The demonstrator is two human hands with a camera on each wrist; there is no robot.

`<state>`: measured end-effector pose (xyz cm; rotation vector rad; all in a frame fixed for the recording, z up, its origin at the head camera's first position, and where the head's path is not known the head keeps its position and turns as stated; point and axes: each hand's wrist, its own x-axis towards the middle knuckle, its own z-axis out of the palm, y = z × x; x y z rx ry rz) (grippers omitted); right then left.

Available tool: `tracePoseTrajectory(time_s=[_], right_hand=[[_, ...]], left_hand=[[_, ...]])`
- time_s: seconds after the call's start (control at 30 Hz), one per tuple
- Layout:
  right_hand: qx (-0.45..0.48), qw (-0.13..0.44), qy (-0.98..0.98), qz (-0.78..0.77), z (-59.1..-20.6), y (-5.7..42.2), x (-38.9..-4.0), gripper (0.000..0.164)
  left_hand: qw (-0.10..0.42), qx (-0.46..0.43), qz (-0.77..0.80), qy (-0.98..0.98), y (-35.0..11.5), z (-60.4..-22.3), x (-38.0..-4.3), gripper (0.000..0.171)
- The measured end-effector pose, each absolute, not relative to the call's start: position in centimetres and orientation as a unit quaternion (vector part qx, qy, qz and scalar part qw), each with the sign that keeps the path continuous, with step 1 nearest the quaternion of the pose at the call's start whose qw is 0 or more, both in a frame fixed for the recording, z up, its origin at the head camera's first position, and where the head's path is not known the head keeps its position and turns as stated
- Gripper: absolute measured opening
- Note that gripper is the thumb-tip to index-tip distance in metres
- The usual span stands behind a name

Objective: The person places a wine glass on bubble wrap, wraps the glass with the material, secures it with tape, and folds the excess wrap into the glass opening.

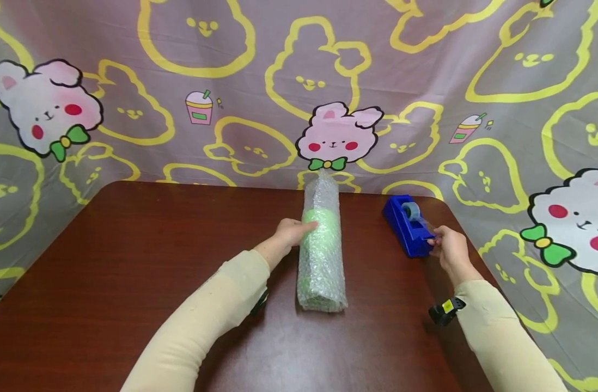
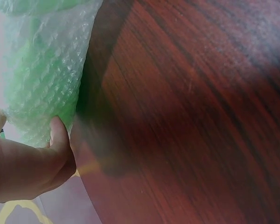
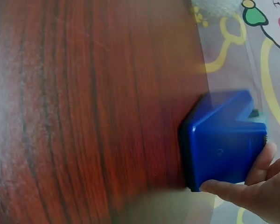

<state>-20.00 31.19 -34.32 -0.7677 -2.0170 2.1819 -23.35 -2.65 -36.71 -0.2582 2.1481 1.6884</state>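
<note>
A bundle rolled in clear bubble wrap (image 1: 322, 267), with something green showing through, lies lengthwise on the table. My left hand (image 1: 291, 233) holds it from the left side, thumb on top of the wrap; in the left wrist view the thumb presses against the bubbles (image 2: 46, 79). Toward the table's right side stands a blue tape dispenser (image 1: 408, 231) with a roll of clear tape (image 1: 410, 210) in it. My right hand (image 1: 450, 247) grips its near end. In the right wrist view the thumb and a finger lie at the edges of the blue body (image 3: 224, 149).
The dark red-brown wooden table (image 1: 132, 261) reaches back to a patterned cloth (image 1: 260, 98) that hangs behind and on both sides. The dispenser stands near the table's right edge. The bundle's far end lies close to the cloth.
</note>
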Motion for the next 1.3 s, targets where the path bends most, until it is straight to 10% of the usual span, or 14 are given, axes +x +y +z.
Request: tracePoseTrajectory(time_s=[1.3], right_hand=[[-0.306,0.089,-0.537,0.781,-34.3,26.3,-20.1,0.036]], left_hand=[[0.202,-0.094,0.601,0.767,-2.7,-36.8,-23.5,0.056]])
